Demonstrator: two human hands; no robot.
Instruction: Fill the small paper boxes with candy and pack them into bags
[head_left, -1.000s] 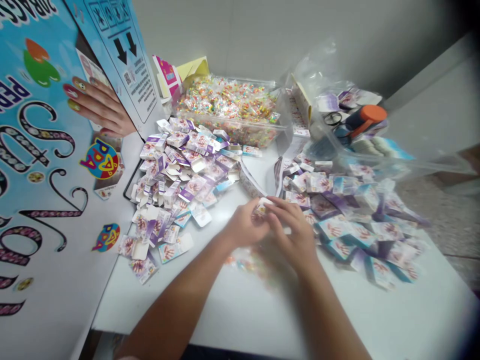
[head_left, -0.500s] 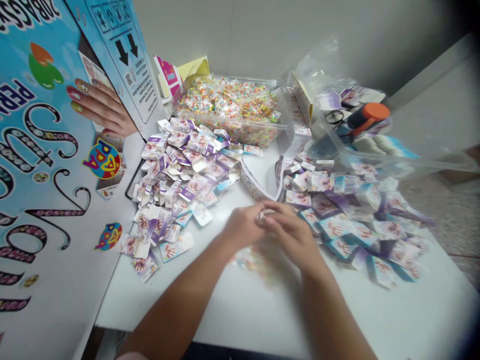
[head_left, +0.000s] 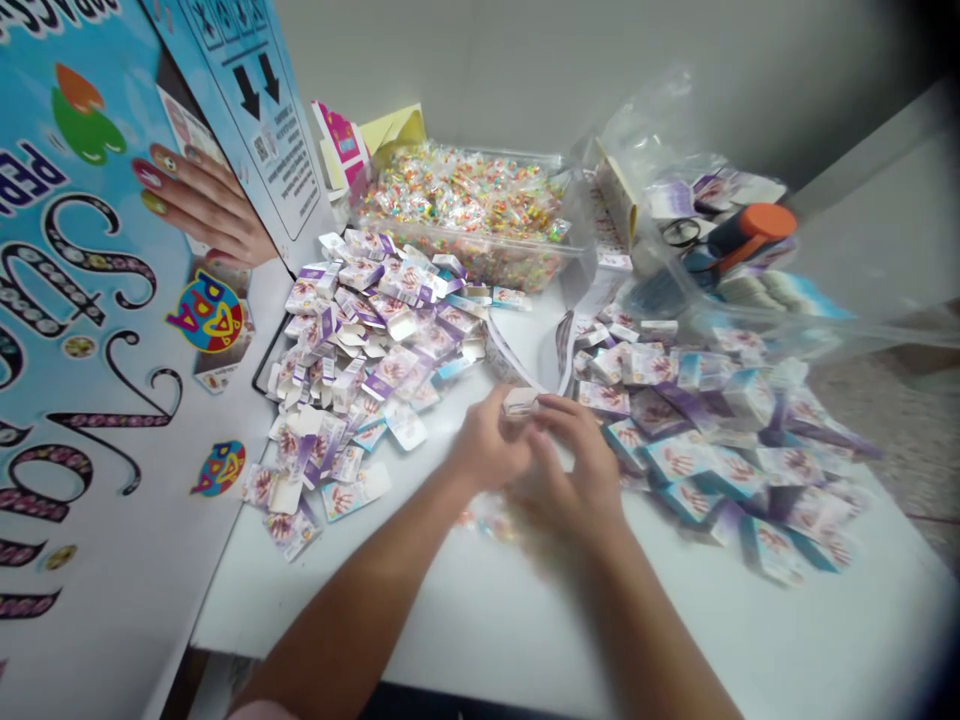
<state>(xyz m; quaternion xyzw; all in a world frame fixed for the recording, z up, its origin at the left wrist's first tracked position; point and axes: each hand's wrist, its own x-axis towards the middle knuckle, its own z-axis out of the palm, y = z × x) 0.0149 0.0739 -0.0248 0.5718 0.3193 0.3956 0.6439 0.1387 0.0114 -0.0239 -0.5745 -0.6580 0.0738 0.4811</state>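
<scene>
Both my hands meet over the middle of the white table (head_left: 480, 620). My left hand (head_left: 487, 445) and my right hand (head_left: 581, 470) together pinch one small printed carton (head_left: 520, 401) by its white flap. A heap of small cartons with their flaps open (head_left: 367, 340) lies to the left of my hands. A second heap of closed-looking purple and teal cartons (head_left: 720, 440) spreads out to the right. Under my wrists lies a blurred, colourful, clear packet (head_left: 487, 520).
A clear tub of colourful small packets (head_left: 465, 215) stands at the back. A large printed display box (head_left: 90, 320) rises along the left. At the back right, plastic bags hold scissors (head_left: 679, 235) and an orange-topped tool (head_left: 750, 230). The table's right edge drops to the floor.
My hands have stayed together on the small carton, turning it and lifting it slightly toward the far side. The view has shifted a little. The heaps have not moved.
</scene>
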